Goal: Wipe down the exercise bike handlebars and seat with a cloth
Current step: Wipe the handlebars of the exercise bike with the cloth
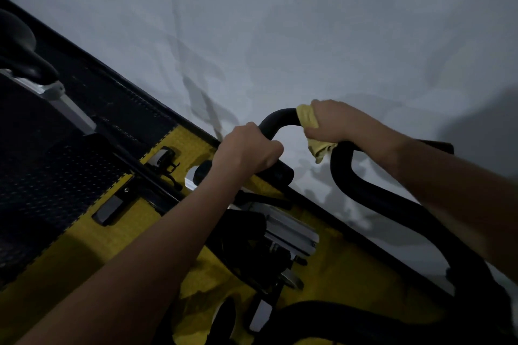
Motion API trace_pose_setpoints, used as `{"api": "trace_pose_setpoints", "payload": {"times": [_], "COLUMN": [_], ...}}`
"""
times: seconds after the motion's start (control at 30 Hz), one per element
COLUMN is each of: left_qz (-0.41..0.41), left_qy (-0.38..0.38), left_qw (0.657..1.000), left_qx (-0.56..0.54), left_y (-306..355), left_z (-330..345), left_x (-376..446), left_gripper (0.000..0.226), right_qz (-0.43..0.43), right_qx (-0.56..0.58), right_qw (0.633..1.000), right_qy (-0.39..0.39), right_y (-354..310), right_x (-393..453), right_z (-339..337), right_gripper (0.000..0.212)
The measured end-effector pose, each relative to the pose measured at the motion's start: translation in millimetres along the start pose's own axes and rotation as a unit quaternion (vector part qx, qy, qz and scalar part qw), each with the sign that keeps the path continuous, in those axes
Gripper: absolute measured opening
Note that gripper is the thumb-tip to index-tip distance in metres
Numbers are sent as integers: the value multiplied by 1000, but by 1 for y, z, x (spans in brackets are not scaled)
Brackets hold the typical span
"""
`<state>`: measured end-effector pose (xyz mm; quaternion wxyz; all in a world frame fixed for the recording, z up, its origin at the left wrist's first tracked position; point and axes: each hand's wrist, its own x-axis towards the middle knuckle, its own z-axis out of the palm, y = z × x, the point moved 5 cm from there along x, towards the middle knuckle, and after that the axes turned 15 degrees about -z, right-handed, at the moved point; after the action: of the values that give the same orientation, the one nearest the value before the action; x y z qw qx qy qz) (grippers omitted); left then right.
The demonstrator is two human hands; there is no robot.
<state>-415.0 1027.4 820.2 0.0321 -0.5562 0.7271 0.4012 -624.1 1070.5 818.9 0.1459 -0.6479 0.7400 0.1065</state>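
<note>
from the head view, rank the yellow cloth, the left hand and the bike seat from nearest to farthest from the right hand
1. Yellow cloth: gripped in the right hand against the handlebar.
2. Left hand: just to the left, gripping the near end of the same handlebar.
3. Bike seat: far off at the left edge of the view.

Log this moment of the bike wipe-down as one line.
stage: wiping handlebar | right hand: grips yellow cloth around black foam handlebar | left hand: grips handlebar end | black seat: untouched
</note>
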Motion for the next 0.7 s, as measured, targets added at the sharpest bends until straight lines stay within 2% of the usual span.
{"api": "trace_pose_setpoints", "payload": {"times": [0.07, 0.17, 0.27, 0.4, 0.53, 0.63, 0.7], "left_qz": [-3, -4, -2, 1, 6, 8, 7], "left_qy": [3, 7, 9, 16, 17, 18, 12], "left_qw": [1000, 1000, 1000, 1000, 1000, 1000, 1000], "left_qx": [3, 5, 4, 19, 21, 19, 16], "left_y": [0, -1, -1, -1, -1, 0, 0], "left_z": [0, 1, 1, 1, 0, 1, 2], "left_x": [2, 2, 2, 1, -2, -3, -2], "left_gripper": [25, 24, 20, 25, 27, 27, 27], "right_qz": [-21, -20, 19, 56, 82, 109, 130], "right_qx": [-10, -24, -6, 71, 164, 177, 175], "right_qw": [999, 997, 1000, 995, 981, 974, 970], "right_qy": [35, 66, 21, -50, -66, -92, -108], "right_y": [-6, -11, -8, 12, 37, 45, 44], "right_x": [6, 7, 14, 3, -27, -32, -29], "right_z": [2, 8, 3, 2, 10, 11, 11], "right_gripper": [35, 45, 58, 59, 54, 66, 64]}}
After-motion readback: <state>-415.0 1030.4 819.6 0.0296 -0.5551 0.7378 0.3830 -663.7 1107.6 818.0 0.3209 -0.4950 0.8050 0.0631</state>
